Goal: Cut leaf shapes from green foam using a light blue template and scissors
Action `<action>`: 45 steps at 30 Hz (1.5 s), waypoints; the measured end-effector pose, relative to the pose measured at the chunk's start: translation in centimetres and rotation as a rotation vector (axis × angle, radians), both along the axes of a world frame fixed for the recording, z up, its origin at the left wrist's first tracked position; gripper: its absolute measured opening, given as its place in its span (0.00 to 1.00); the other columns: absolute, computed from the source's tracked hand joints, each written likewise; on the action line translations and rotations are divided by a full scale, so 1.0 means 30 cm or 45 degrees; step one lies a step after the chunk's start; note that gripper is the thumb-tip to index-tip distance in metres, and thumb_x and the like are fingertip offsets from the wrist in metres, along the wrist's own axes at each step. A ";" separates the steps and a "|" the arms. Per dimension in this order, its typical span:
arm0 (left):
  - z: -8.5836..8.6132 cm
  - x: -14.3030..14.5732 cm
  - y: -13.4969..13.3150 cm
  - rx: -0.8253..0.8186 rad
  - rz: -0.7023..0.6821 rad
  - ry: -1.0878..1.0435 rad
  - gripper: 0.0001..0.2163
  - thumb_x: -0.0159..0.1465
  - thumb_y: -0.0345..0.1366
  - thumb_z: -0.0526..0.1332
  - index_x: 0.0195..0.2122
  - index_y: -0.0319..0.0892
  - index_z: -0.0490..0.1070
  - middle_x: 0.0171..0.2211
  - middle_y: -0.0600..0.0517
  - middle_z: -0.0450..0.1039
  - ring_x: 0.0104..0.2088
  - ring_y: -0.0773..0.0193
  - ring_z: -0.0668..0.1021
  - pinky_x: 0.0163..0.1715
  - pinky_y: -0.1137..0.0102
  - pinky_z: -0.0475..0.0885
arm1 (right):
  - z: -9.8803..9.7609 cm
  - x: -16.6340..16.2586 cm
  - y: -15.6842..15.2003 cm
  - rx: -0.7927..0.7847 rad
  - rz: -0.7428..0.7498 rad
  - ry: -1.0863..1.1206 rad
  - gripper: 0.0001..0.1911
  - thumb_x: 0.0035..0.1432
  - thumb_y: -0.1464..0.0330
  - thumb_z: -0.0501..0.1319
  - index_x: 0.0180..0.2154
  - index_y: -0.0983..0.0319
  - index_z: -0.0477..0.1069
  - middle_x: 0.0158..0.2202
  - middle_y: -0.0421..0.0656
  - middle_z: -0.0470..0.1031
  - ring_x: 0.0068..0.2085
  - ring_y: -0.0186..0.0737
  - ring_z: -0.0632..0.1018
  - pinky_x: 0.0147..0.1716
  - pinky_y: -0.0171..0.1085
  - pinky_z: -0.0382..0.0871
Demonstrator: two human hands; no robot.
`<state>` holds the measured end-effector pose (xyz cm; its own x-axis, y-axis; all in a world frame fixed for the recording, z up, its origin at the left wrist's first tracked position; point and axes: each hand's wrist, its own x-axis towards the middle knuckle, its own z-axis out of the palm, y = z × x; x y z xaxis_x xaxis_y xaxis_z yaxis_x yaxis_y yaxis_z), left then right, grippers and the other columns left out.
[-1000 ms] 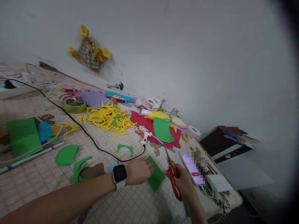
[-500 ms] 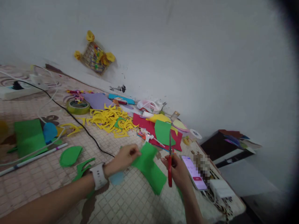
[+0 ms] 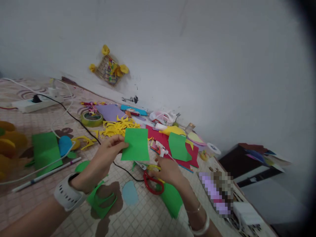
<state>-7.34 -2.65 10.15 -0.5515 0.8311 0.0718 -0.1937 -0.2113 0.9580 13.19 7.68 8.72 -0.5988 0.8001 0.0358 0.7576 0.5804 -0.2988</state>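
My left hand (image 3: pixel 103 158) pinches the corner of a green foam rectangle (image 3: pixel 135 144) and holds it upright above the tiled mat. My right hand (image 3: pixel 166 171) sits just below it, fingers wrapped on red-handled scissors (image 3: pixel 151 179) whose blades point left under the sheet. Another green foam piece (image 3: pixel 171 199) lies under my right wrist. A white watch (image 3: pixel 65 196) is on my left wrist.
A glue gun (image 3: pixel 160 149) with a black cord (image 3: pixel 76 120) lies by red (image 3: pixel 190 154) and green sheets. Yellow foam scraps (image 3: pixel 118 126), a tape roll (image 3: pixel 92 119), a power strip (image 3: pixel 29 104), a phone (image 3: pixel 216 194) and green cut-outs (image 3: pixel 101 202) lie around. A dark low table (image 3: pixel 247 161) stands at right.
My left hand has lifted the green foam piece off the mat and turned it upright. My right hand has lowered the scissors from vertical to lying low beneath it.
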 end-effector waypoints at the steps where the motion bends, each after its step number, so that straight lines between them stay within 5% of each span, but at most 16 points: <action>1: 0.016 0.016 -0.002 0.009 -0.038 -0.013 0.08 0.50 0.36 0.68 0.23 0.43 0.69 0.21 0.59 0.67 0.23 0.68 0.69 0.22 0.73 0.63 | 0.031 0.003 -0.003 0.007 0.032 0.078 0.26 0.52 0.65 0.73 0.51 0.65 0.73 0.45 0.52 0.82 0.45 0.51 0.82 0.45 0.46 0.76; 4: 0.059 0.059 -0.009 0.030 -0.161 -0.019 0.07 0.50 0.35 0.68 0.22 0.43 0.69 0.20 0.60 0.65 0.21 0.70 0.66 0.20 0.74 0.61 | 0.112 -0.001 -0.029 -0.012 0.223 0.504 0.44 0.53 0.67 0.71 0.67 0.55 0.55 0.66 0.51 0.66 0.58 0.45 0.76 0.53 0.43 0.73; 5: 0.072 0.072 -0.012 0.038 -0.200 -0.016 0.07 0.50 0.35 0.68 0.22 0.43 0.69 0.19 0.60 0.65 0.20 0.69 0.66 0.20 0.73 0.61 | 0.133 -0.006 -0.041 -0.035 0.314 0.688 0.44 0.51 0.67 0.73 0.66 0.52 0.57 0.67 0.49 0.64 0.61 0.46 0.73 0.55 0.43 0.72; 7: 0.093 0.093 -0.019 0.069 -0.269 -0.007 0.07 0.50 0.36 0.67 0.22 0.44 0.69 0.19 0.59 0.66 0.20 0.68 0.68 0.21 0.72 0.65 | 0.166 -0.023 -0.064 -0.090 0.457 1.052 0.28 0.50 0.67 0.74 0.53 0.53 0.72 0.57 0.46 0.74 0.60 0.49 0.73 0.53 0.44 0.73; 9: 0.110 0.108 -0.025 0.125 -0.289 -0.001 0.07 0.53 0.39 0.66 0.24 0.44 0.70 0.21 0.57 0.70 0.23 0.65 0.72 0.26 0.69 0.70 | 0.188 -0.044 -0.083 -0.202 0.483 1.315 0.07 0.54 0.67 0.71 0.37 0.56 0.78 0.40 0.41 0.78 0.47 0.45 0.79 0.45 0.40 0.75; 12: 0.135 0.120 -0.026 0.244 -0.247 0.020 0.09 0.60 0.45 0.61 0.32 0.46 0.73 0.29 0.54 0.76 0.31 0.61 0.77 0.36 0.66 0.75 | 0.209 -0.077 -0.103 -0.420 0.408 1.548 0.03 0.57 0.69 0.69 0.31 0.59 0.77 0.28 0.37 0.76 0.30 0.35 0.77 0.33 0.33 0.73; 16: 0.185 0.140 -0.015 0.317 -0.230 0.141 0.10 0.54 0.42 0.69 0.35 0.45 0.75 0.30 0.54 0.78 0.31 0.60 0.78 0.34 0.67 0.76 | 0.226 -0.104 -0.114 -0.438 0.356 1.674 0.06 0.57 0.70 0.70 0.30 0.60 0.75 0.27 0.36 0.76 0.30 0.34 0.77 0.31 0.30 0.72; 21: 0.225 0.172 0.000 0.314 -0.048 0.291 0.06 0.56 0.40 0.68 0.33 0.45 0.80 0.33 0.52 0.82 0.35 0.56 0.82 0.36 0.65 0.79 | 0.235 -0.120 -0.113 -0.418 0.319 1.876 0.16 0.57 0.68 0.70 0.47 0.53 0.74 0.38 0.38 0.80 0.38 0.38 0.80 0.37 0.33 0.76; 25: 0.216 0.178 0.014 0.289 -0.061 0.329 0.06 0.55 0.41 0.69 0.33 0.47 0.80 0.31 0.54 0.83 0.33 0.55 0.83 0.35 0.64 0.79 | 0.234 -0.130 -0.113 -0.434 0.251 1.928 0.03 0.58 0.65 0.70 0.35 0.56 0.78 0.31 0.37 0.79 0.32 0.35 0.78 0.33 0.31 0.77; 27: 0.210 0.174 0.020 0.292 -0.101 0.329 0.05 0.56 0.40 0.69 0.32 0.47 0.81 0.30 0.55 0.82 0.32 0.57 0.82 0.34 0.66 0.79 | 0.233 -0.133 -0.114 -0.413 0.216 1.951 0.06 0.59 0.68 0.70 0.29 0.57 0.77 0.27 0.35 0.77 0.29 0.32 0.76 0.30 0.29 0.75; 36: 0.203 0.146 0.007 0.299 -0.041 0.353 0.06 0.59 0.42 0.68 0.27 0.47 0.78 0.25 0.56 0.79 0.29 0.60 0.80 0.28 0.69 0.76 | 0.231 -0.141 -0.127 -0.385 0.149 1.916 0.03 0.59 0.69 0.70 0.33 0.55 0.82 0.29 0.37 0.82 0.30 0.35 0.80 0.28 0.31 0.79; 45: 0.207 0.151 -0.008 0.302 -0.071 0.331 0.04 0.59 0.39 0.69 0.30 0.48 0.81 0.27 0.55 0.82 0.29 0.60 0.82 0.29 0.70 0.79 | 0.246 -0.135 -0.141 -0.332 0.190 1.967 0.11 0.58 0.76 0.69 0.32 0.52 0.83 0.27 0.33 0.82 0.28 0.29 0.80 0.28 0.23 0.78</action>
<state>-2.80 -2.89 16.38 -0.4434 0.8029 0.3984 0.0329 -0.4296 0.9024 9.14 3.45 16.10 -0.1864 0.8209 0.5399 -0.4196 0.4303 -0.7992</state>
